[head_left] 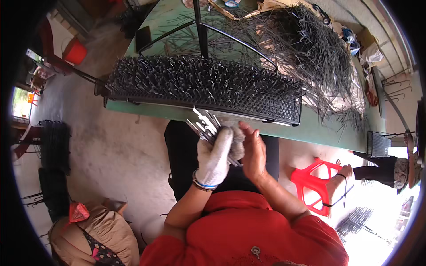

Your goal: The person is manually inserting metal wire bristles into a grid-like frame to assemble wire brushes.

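Note:
In a pale, dirty work glove, my left hand (218, 153) is closed round a bundle of thin metal rods (205, 123), their shiny ends fanning out toward the rack. Bare, with fingers stretched and slightly bent, my right hand (254, 154) is beside the glove and seems to hold nothing. Just beyond both hands, a long black rack (284, 109) with a grid of holes stands along the near side of the green table (321, 136). Dark rods (195, 80) stand upright across most of it; some holes at its right end show no rods.
A large heap of dark rods (317, 53) lies on paper at the table's far right. A black metal frame (202, 37) rises behind the rack. To the right is a red plastic stool (306, 177); at lower left, a tan padded jacket (104, 230). A red bucket (74, 51) is far left.

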### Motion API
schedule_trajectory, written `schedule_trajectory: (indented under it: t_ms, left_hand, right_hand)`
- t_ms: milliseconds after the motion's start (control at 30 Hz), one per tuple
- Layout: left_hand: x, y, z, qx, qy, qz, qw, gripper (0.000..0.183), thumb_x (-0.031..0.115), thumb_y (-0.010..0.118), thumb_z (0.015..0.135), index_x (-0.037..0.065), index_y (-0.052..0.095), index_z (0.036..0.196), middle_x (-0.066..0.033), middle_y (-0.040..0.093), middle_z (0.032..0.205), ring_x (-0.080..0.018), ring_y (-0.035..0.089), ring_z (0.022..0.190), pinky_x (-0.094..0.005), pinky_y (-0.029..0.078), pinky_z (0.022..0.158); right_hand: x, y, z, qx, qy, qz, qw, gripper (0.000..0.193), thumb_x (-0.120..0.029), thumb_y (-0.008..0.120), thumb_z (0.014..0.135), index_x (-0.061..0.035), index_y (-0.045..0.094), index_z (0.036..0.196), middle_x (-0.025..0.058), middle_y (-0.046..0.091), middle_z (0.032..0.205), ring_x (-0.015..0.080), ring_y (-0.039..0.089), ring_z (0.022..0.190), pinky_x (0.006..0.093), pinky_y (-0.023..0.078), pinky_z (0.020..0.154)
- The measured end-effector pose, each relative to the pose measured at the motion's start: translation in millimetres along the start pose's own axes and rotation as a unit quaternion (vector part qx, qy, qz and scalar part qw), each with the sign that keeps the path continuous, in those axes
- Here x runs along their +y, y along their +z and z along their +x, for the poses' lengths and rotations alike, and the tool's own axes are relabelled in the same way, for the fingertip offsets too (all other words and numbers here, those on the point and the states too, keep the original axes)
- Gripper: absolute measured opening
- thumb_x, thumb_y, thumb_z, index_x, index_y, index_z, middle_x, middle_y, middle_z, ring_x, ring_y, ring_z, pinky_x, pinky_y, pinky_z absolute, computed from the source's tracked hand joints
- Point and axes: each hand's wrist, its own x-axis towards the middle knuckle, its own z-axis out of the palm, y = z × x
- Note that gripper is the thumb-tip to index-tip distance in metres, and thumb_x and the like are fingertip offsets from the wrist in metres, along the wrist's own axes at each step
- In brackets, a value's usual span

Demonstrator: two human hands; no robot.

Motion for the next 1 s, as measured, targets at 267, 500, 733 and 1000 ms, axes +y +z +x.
schedule_trajectory:
  t_ms: [267,500,733,1000]
  left_hand:
    - [-67,-4,6,-0.085,0.071,0.112,0.987,0.024,-0.002,0.052,0.092,-0.001,0.053,0.116,-0.0047,0.061,0.097,-0.0107,0.058,0.087,-0.0257,0.049,0.077]
    - [-69,-18,13,-0.067,-0.116,0.028,0.991,0.02,0.007,0.05,0.096,0.001,0.054,0.115,-0.0074,0.065,0.094,-0.0124,0.062,0.074,-0.0267,0.053,0.066]
    - [-47,-4,18,-0.117,-0.27,0.107,0.95,0.013,0.013,0.056,0.094,0.005,0.058,0.104,-0.0082,0.067,0.088,-0.0115,0.064,0.066,-0.0224,0.053,0.055]
    - [-49,-6,23,-0.152,-0.299,0.142,0.931,0.021,0.013,0.055,0.095,0.005,0.054,0.114,-0.0108,0.065,0.09,-0.0121,0.063,0.066,-0.022,0.051,0.052]
  right_hand:
    - [-9,9,-13,0.071,0.134,0.221,0.963,0.047,-0.046,0.038,0.1,-0.0086,0.054,0.122,0.0081,0.057,0.122,0.0214,0.052,0.113,0.0344,0.039,0.101]
    - [-12,-39,-10,0.07,0.111,0.003,0.991,0.036,-0.027,0.044,0.101,-0.0007,0.057,0.12,0.0067,0.062,0.106,0.0162,0.058,0.098,0.0283,0.044,0.091]
    - [-65,-50,23,0.003,0.046,-0.195,0.98,0.029,-0.02,0.061,0.093,0.0032,0.063,0.111,0.0055,0.066,0.098,0.0116,0.059,0.089,0.0257,0.048,0.082]
    - [-72,-55,24,0.055,0.062,-0.151,0.985,0.017,-0.012,0.069,0.087,0.0015,0.068,0.097,0.0025,0.067,0.09,0.0076,0.059,0.083,0.0227,0.049,0.076]
